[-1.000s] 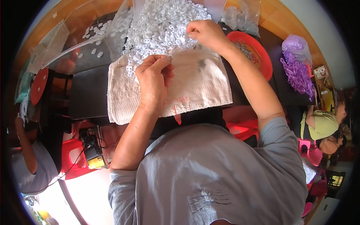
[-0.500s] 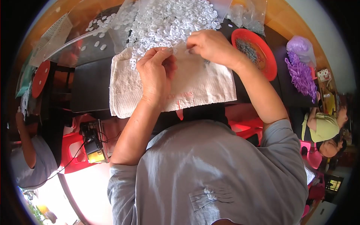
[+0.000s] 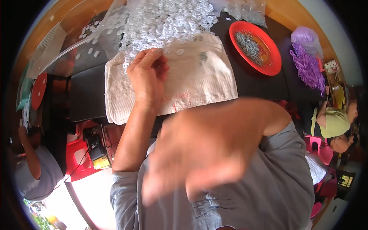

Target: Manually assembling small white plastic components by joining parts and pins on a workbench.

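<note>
On the left part of a cream towel (image 3: 207,76), my left hand (image 3: 147,73) rests with its fingers curled and the thumb laid against them. Whatever they may hold is hidden. A heap of small white oval plastic pieces with holes (image 3: 165,23) lies just beyond its fingertips, and a few have strayed onto the towel. My right hand (image 3: 195,149) is raised in front of my chest, off the towel, smeared by motion. Its fingers are too blurred to show their closure or any contents.
Right of the towel stands a red plate (image 3: 274,63) with thin grey metal pieces (image 3: 249,48). Purple strips (image 3: 306,73) spill from a bag farther right. Clear bags (image 3: 249,11) sit at the back. One person is at the left (image 3: 38,165), another at the right (image 3: 333,122).
My right hand has swung from the towel's far edge back toward my chest. The left hand stays over the towel in much the same pose. The whole view has shifted slightly.
</note>
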The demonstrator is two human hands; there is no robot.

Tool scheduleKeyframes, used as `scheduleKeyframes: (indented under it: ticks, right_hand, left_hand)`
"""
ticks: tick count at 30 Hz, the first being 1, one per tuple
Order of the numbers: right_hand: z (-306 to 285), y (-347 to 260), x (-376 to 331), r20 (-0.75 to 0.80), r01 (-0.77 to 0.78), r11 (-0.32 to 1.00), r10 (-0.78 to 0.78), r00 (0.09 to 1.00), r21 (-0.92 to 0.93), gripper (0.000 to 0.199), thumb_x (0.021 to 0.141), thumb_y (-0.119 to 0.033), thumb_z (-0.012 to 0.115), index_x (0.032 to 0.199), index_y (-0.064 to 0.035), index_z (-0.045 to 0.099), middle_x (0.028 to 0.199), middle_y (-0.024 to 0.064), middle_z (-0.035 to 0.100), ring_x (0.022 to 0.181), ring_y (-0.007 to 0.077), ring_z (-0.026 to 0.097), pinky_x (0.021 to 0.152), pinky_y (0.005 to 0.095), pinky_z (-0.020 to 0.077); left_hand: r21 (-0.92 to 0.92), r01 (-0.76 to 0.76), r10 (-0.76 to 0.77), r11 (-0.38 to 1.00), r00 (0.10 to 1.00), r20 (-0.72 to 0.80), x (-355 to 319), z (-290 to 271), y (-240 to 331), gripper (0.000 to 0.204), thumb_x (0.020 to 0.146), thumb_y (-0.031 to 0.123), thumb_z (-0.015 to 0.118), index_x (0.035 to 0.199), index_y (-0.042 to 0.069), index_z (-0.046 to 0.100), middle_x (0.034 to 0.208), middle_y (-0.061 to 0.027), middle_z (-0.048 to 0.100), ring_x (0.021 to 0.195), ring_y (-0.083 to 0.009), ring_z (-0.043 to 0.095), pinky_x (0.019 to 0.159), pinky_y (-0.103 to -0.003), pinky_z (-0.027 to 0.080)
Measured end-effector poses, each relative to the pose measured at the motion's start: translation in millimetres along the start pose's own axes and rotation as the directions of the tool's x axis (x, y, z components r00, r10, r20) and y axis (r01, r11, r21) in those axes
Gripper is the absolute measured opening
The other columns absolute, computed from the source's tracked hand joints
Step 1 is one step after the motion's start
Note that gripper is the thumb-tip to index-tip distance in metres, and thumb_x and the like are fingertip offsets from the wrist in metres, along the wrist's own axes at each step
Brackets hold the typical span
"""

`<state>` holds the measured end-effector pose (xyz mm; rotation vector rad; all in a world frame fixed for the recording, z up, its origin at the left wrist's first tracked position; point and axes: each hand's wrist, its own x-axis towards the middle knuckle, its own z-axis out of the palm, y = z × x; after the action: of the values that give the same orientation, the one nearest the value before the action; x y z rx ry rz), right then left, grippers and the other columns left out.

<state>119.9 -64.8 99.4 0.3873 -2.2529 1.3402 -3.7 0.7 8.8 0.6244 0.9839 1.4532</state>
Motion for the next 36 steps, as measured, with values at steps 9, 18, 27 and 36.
scheduleKeyframes:
  ticks: [9,18,27,36]
  right_hand:
    - [-27,-41,1,0.255,-0.007,0.9,-0.116,0.96,0.436,0.046,0.086,-0.029,0.059,0.126,-0.0081,0.051,0.088,0.0156,0.058,0.077,0.0363,0.059,0.068,0.0484,0.0468]
    - [-84,72,-70,-0.632,-0.652,0.011,0.237,0.738,-0.758,0.007,0.077,-0.011,0.06,0.081,-0.0065,0.065,0.081,0.0108,0.066,0.075,0.0326,0.064,0.065,0.042,0.0497]
    - [-86,91,-72,-0.582,-0.703,0.022,0.543,0.606,-0.711,0.007,0.077,-0.01,0.062,0.082,-0.0073,0.065,0.089,0.0107,0.064,0.087,0.0319,0.063,0.073,0.0451,0.0485]
    - [-90,75,-65,-0.77,-0.652,0.709,0.565,0.296,0.269,0.01,0.082,-0.012,0.066,0.086,-0.0032,0.065,0.074,0.0016,0.064,0.064,0.0093,0.059,0.054,0.0207,0.0364]
  left_hand:
    - [-0.044,0.029,-0.028,0.999,0.999,0.038,2,15,-1,0.008,0.083,0.009,0.063,0.08,0.001,0.061,0.066,-0.0066,0.059,0.049,-0.0131,0.052,0.042,-0.024,0.037]
    - [-0.072,0.009,-0.006,0.997,0.999,0.033,6,-3,-6,0.007,0.082,0.007,0.063,0.079,0.002,0.06,0.065,-0.0067,0.06,0.048,-0.0126,0.053,0.041,-0.024,0.036]
    - [-0.061,-0.007,0.01,0.998,0.999,0.046,7,-5,-7,0.006,0.082,0.005,0.063,0.078,0.001,0.06,0.065,-0.0069,0.06,0.048,-0.0123,0.052,0.04,-0.024,0.036]
    - [-0.027,-0.037,0.038,0.999,0.998,0.052,3,-1,-5,0.008,0.082,0.006,0.063,0.08,-0.001,0.06,0.066,-0.0068,0.06,0.049,-0.0111,0.052,0.04,-0.023,0.035]
